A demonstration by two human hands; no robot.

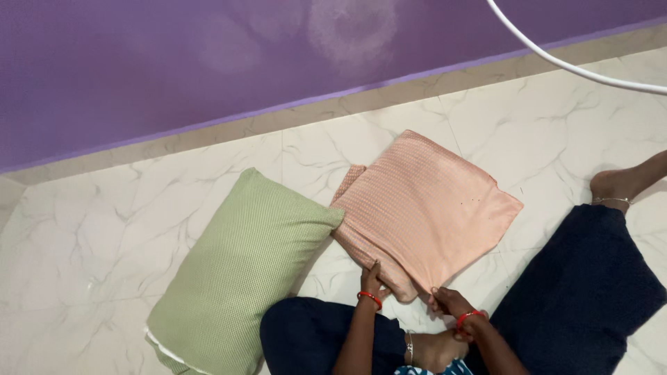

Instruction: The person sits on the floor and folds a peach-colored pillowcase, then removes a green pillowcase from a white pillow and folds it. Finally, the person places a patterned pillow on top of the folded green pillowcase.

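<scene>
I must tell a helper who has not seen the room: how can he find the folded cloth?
Below the purple wall, on the white marble floor, lies a green pillow. Touching its right side is the folded cloth, flat and salmon-pink.

pink pillowcase (424, 208) | folded, flat | floor, touching green pillow (240, 267)
</scene>
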